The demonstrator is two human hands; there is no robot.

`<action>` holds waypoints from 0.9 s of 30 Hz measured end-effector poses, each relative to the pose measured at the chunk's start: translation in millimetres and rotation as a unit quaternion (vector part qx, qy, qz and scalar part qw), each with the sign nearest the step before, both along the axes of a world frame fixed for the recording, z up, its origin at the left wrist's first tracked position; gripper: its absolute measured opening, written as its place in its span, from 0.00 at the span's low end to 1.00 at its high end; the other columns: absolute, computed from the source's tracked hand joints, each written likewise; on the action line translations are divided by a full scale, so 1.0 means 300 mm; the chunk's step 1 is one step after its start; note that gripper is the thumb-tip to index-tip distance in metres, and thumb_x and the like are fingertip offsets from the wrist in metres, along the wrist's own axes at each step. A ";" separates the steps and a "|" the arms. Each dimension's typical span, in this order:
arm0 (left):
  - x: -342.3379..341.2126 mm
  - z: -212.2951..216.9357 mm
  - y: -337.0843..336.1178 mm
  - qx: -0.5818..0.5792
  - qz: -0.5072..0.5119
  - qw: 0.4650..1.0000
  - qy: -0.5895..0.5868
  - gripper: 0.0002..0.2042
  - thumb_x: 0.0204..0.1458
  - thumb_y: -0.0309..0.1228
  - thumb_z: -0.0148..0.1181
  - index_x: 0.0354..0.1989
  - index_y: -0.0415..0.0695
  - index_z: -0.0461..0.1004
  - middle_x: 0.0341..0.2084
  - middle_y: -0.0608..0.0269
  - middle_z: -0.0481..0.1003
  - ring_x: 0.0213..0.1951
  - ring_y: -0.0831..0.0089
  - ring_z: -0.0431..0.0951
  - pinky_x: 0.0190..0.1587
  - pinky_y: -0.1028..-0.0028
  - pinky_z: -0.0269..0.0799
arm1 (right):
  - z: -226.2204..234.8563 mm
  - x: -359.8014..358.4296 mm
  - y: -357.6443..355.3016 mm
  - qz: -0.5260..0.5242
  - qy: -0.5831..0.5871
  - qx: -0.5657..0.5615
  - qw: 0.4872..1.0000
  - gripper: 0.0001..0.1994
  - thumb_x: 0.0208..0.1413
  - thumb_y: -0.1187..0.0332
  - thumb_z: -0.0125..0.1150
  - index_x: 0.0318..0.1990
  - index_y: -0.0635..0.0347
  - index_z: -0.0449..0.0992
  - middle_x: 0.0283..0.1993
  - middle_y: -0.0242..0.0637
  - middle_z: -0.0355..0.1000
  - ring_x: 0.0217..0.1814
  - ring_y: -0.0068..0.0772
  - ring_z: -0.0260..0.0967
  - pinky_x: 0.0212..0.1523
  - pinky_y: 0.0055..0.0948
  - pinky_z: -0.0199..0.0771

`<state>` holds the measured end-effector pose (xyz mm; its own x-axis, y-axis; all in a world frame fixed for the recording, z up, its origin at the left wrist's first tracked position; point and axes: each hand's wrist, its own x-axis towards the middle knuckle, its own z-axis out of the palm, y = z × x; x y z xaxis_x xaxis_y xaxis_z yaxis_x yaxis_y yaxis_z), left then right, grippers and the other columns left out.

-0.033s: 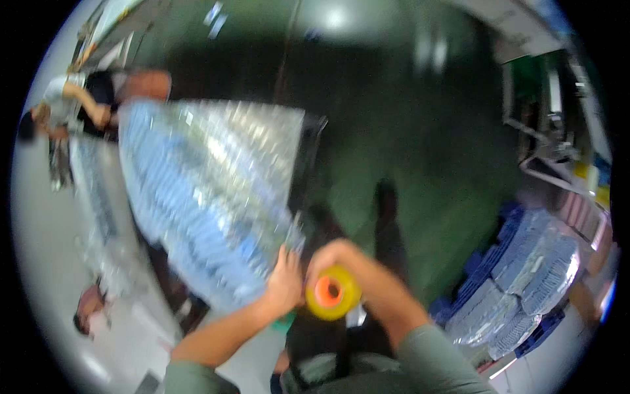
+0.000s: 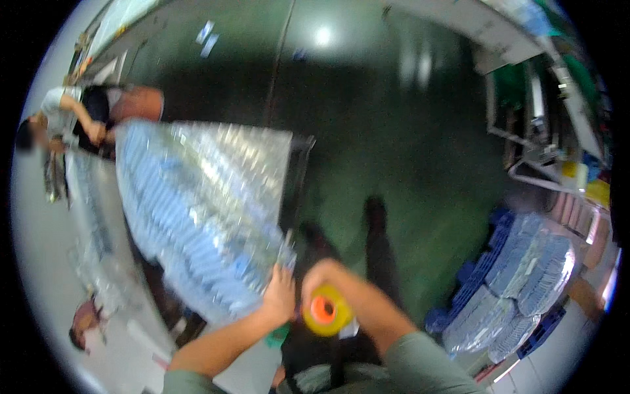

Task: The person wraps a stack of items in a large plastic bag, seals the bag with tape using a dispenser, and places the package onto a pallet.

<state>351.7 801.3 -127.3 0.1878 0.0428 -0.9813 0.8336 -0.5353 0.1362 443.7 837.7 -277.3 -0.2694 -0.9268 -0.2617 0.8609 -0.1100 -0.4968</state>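
Note:
A big stack of light blue pieces, covered in clear plastic film, fills the left middle of the head view. At its near right corner lies my left hand, fingers stretched out against the wrapped edge. Close beside it, my right hand is closed around a roll of yellow tape with an orange core. The roll's open end faces up, and the fingers behind it are partly hidden. Whether a strip of tape runs between my hands cannot be made out.
Another person stands at the far left beside the stack. More plastic-wrapped blue bundles rest on a dark blue pallet at right. Metal frames stand at the far right. Scraps lie on the green floor.
The whole view has shifted slightly, so the stack and my hands sit a little lower and further left. My right hand still holds the tape roll; my left stays at the stack's corner.

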 end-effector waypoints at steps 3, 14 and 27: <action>0.071 -0.033 -0.106 0.065 -0.174 0.982 0.040 0.30 0.61 0.44 0.38 0.69 0.40 0.52 0.70 0.52 0.48 0.71 0.51 0.45 0.67 0.39 0.31 | 0.014 0.066 -0.133 0.073 0.064 0.106 0.990 0.28 0.38 0.54 0.74 0.49 0.55 0.79 0.51 0.36 0.75 0.48 0.38 0.72 0.49 0.40 0.73; 0.035 -0.126 -0.134 0.058 -0.063 0.996 -0.026 0.29 0.55 0.37 0.53 0.66 0.47 0.57 0.63 0.56 0.56 0.62 0.53 0.53 0.60 0.44 0.47 | 0.729 0.554 1.058 -0.834 -0.077 0.303 0.454 0.36 0.44 0.74 0.71 0.64 0.61 0.62 0.56 0.39 0.71 0.53 0.32 0.71 0.56 0.33 0.72; 0.004 0.127 -0.081 0.106 0.544 0.816 -0.167 0.21 0.52 0.35 0.58 0.55 0.47 0.71 0.49 0.50 0.74 0.49 0.50 0.73 0.51 0.52 0.69 | 0.731 -0.019 2.490 -0.724 0.021 0.599 0.341 0.27 0.52 0.65 0.65 0.59 0.62 0.67 0.44 0.36 0.75 0.40 0.25 0.74 0.39 0.23 0.74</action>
<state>352.9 776.9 -89.1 0.1817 0.5240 -0.8321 0.7662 0.4549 0.4538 437.9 1584.7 -58.1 -0.2441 0.9516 -0.1869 0.3248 -0.1014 -0.9403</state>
